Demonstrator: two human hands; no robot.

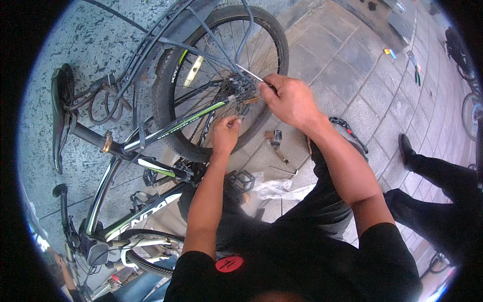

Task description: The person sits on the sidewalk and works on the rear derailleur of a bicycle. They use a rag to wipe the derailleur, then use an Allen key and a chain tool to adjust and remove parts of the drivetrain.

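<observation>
A bicycle lies on its side, its rear wheel under a rack tube. My right hand is closed on a tool with a thin silver shaft, which points up-left to a rack stay above the hub. My left hand is below the hub, fingers pinched beside a small metal part at the wheel; what they hold is unclear. The black and green frame runs down-left from the hub, with the saddle at the far left.
Small tools, a metal part, a hex key and plastic wrapping lie around the pavement. Another person's legs are at right, another's arm at lower left. More bicycles line the right edge.
</observation>
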